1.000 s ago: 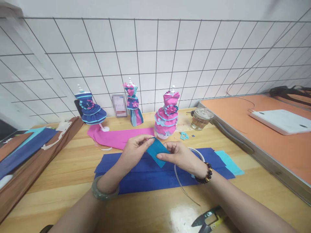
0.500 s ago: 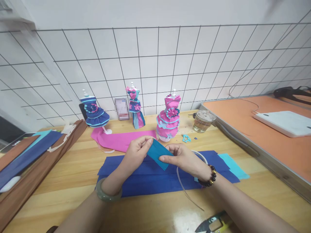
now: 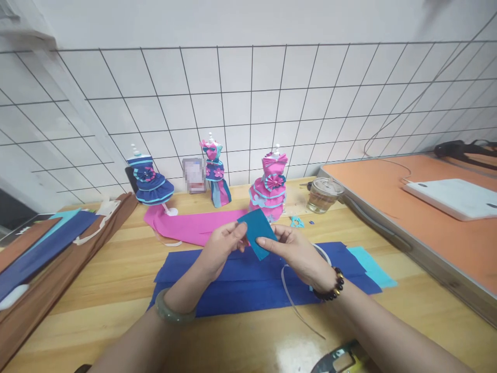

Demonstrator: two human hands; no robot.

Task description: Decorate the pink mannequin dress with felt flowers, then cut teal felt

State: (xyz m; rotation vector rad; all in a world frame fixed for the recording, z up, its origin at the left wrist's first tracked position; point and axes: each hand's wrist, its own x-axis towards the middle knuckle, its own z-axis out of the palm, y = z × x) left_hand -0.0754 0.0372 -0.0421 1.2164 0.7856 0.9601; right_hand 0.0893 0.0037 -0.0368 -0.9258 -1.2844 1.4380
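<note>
Between my two hands is a small teal piece of crepe paper (image 3: 259, 228), roughly rectangular and tilted. My left hand (image 3: 222, 246) pinches its left edge between thumb and fingers. On the right edge, my right hand (image 3: 297, 251) grips it with the thumb on top. Below the hands lies a wide dark blue crepe paper sheet (image 3: 233, 298), with a light blue sheet (image 3: 375, 269) showing from under its right end. A thin white strip (image 3: 297, 308) curls across the blue sheet near my right wrist. The fingers behind the teal piece are partly hidden.
Dressed miniature mannequins stand along the wall: a blue one (image 3: 149, 178), a mixed-colour one (image 3: 216, 171) and a pink one (image 3: 269, 189). Pink crepe paper (image 3: 186, 225), a lidded glass cup (image 3: 324, 194) and light blue scraps (image 3: 297, 222) lie around. A dark-handled tool (image 3: 336, 358) sits in front.
The teal piece has turned more upright and moved slightly up. My left hand has shifted its hold down to the left edge; both hands still grip the piece.
</note>
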